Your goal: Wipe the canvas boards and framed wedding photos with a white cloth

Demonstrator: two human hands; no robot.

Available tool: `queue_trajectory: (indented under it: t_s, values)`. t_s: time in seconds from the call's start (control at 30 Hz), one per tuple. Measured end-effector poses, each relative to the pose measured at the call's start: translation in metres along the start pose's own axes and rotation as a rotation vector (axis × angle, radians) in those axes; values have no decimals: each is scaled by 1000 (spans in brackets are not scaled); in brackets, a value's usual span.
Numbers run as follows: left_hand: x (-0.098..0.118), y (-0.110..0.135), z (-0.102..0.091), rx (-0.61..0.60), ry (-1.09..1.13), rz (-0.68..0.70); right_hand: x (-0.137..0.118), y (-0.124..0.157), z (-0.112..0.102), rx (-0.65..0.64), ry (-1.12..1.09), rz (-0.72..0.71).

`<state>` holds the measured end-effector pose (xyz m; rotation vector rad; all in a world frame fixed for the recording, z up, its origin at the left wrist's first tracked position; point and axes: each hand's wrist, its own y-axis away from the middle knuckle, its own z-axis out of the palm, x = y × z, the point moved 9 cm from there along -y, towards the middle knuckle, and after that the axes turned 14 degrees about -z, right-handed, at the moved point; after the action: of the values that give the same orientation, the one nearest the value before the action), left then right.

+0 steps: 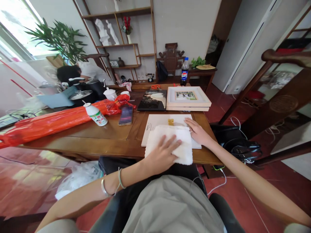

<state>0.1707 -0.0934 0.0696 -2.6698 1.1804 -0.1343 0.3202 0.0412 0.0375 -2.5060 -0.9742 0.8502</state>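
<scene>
My left hand [163, 154] lies with fingers spread on a folded white cloth [184, 147]. Beneath the cloth is a flat white board [152, 124] at the table's front edge, with a small yellow-gold piece [170, 122] near its far side. At the board's right side rests my right hand [196, 131], fingers stretched out along its surface and edge. Much of the board is hidden under the cloth and my hands. Just beyond it lie a dark photo panel [153, 99] and a pale framed picture [187, 96].
On the wooden table [116, 134] to the left are a phone [125, 115], a white bottle [95, 114] with a straw, and a long red plastic-wrapped bundle [60, 118]. A cola bottle [184, 72] stands at the back. A wooden chair [279, 97] is at right.
</scene>
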Motion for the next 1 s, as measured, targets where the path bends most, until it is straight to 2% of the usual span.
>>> queue_trajectory:
  t_s: [0.1,0.2,0.3,0.4,0.5,0.7,0.77,0.87,1.0]
  values:
    - [-27,-15,1,-64,19,-41,1,-1,1,10,25,8]
    - [-68,-35,2,-110,29,-127,1,-1,1,28,31,11]
    - [-108,-50,4,-100,-9,-221,1,-1,1,37,19,6]
    - [-130,-54,8,-90,-43,-281,0,-1,1,22,13,13]
    - [-123,-48,10,-99,-56,-285,-2,-1,1,11,29,27]
    - [-63,-9,-10,-157,-13,-143,-2,-2,0,13,24,41]
    - [-50,3,-16,-183,22,-100,-2,-2,0,12,19,36]
    - [-47,10,-19,-186,58,-107,-1,-2,0,19,17,34]
    - [-66,-1,-8,-130,96,-204,0,-1,1,22,20,29]
